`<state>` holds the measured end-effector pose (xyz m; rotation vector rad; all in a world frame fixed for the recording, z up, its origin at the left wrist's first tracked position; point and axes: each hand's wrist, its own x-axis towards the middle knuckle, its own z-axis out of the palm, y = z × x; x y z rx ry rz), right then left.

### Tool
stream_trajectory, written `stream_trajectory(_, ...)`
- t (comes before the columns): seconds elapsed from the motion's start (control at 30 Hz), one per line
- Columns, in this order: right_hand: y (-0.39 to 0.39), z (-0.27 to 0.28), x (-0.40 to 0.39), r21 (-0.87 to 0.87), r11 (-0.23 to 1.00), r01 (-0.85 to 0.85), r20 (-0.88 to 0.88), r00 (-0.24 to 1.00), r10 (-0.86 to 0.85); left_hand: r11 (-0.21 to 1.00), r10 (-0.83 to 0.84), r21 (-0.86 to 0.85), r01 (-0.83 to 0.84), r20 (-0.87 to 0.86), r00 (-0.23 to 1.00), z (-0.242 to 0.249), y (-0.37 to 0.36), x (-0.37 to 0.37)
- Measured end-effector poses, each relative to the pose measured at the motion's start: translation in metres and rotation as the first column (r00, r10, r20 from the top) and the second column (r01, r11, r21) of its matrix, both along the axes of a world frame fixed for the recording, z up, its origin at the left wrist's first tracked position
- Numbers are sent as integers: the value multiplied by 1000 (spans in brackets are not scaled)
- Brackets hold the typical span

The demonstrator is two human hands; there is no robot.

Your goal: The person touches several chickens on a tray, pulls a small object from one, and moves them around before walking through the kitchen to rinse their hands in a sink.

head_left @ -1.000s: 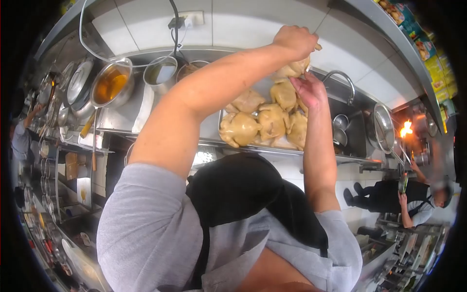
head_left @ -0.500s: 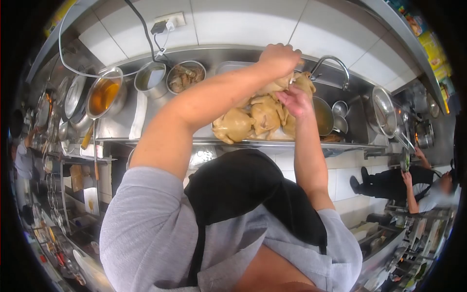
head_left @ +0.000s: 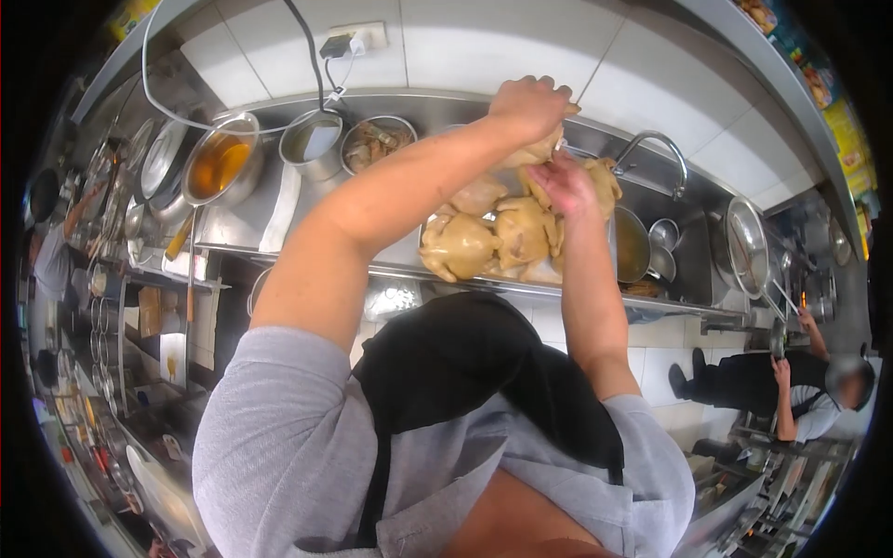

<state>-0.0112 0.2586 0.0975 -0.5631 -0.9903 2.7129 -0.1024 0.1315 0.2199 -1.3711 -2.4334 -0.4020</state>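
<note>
Several whole chickens point(head_left: 459, 245) lie just bodyward of the hands, a faucet point(head_left: 665, 141) stands to their right, and the left forearm point(head_left: 409, 186) blocks some of the counter point(head_left: 237, 223). The left hand point(head_left: 530, 107) is clenched on the held chicken point(head_left: 535, 153) while the right hand point(head_left: 566, 186) touches it, palm showing, can't tell if gripping; well left of both, a metal bowl point(head_left: 251, 169) holds amber liquid.

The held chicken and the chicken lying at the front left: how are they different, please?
The held chicken is gripped by the left hand, with the right hand at its near side; the front-left chicken lies free of both. The held chicken is partly hidden; the front-left chicken shows almost whole. Both look yellowish.
</note>
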Motion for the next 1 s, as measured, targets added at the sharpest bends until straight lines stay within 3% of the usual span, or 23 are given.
stream_trajectory(0.23,4,1,-7,31,997,-69,-53,996,71,1000,3,11,-3,-11,1000,4,-4,-6)
stream_trajectory(1.0,-5,2,10,51,999,-7,-40,999,9,998,-46,-38,47,17,999,13,-13,4)
